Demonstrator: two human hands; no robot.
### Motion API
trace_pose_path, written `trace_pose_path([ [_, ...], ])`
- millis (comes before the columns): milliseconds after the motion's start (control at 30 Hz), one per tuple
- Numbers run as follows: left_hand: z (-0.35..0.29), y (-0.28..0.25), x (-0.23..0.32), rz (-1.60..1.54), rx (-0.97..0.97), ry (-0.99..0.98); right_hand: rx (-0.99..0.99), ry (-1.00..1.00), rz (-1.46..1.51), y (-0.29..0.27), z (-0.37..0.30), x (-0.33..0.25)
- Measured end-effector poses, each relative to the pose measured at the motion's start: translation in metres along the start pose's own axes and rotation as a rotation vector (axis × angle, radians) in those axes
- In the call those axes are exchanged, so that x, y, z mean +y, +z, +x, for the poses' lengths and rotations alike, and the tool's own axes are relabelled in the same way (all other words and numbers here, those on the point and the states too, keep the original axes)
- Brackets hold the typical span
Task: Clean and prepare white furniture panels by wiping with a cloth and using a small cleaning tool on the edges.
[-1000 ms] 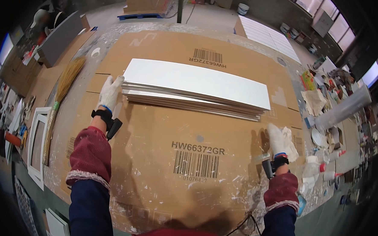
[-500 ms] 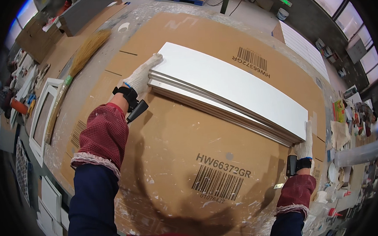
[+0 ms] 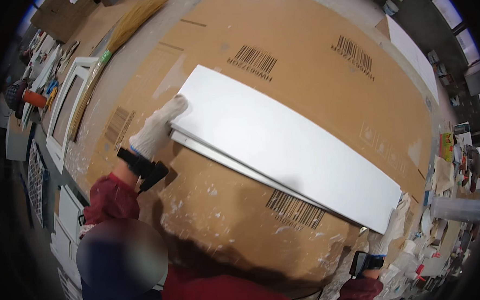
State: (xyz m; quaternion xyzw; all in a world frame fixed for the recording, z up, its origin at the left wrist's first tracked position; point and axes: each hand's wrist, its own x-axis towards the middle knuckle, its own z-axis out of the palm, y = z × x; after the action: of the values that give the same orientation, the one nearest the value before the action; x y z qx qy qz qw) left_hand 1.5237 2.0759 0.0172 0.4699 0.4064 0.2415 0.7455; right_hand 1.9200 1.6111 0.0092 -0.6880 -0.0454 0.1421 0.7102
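Observation:
A stack of long white panels [image 3: 283,147] lies slantwise over the cardboard, its right end nearer to me. My left hand [image 3: 161,120], in a pale knitted glove, is closed on the stack's left end, thumb by the top face. At the opposite end my gloved right hand [image 3: 395,224] grips the short edge; the panels partly hide its fingers. Below the top panel, a lower white panel [image 3: 241,170] juts out a little along the near side. How many panels are in the stack I cannot tell. Black devices are strapped to both wrists.
Beneath the panels spreads a paint-specked cardboard sheet [image 3: 300,54] with printed barcodes. To the left lie a straw broom [image 3: 130,22] and a white frame [image 3: 54,127]. On the right are a clear plastic cylinder [image 3: 460,209] and cluttered supplies. White panels [image 3: 414,54] stand at the far right.
Both hands and the panel stack have come nearer to me. The near-side edges show fewer layers than before, and a far barcode that was covered now shows. My view has also shifted.

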Motion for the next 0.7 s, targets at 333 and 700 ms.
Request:
trace_pose_path([
  [333,-0.185,-0.109,-0.074,0.088,0.142,-0.085,-0.033,0.180,-0.080,-0.141,-0.147,0.051],
  [700,-0.202,-0.087,-0.108,-0.285,0.247,0.108,0.107,0.311,0.152,-0.042,-0.223,0.009],
])
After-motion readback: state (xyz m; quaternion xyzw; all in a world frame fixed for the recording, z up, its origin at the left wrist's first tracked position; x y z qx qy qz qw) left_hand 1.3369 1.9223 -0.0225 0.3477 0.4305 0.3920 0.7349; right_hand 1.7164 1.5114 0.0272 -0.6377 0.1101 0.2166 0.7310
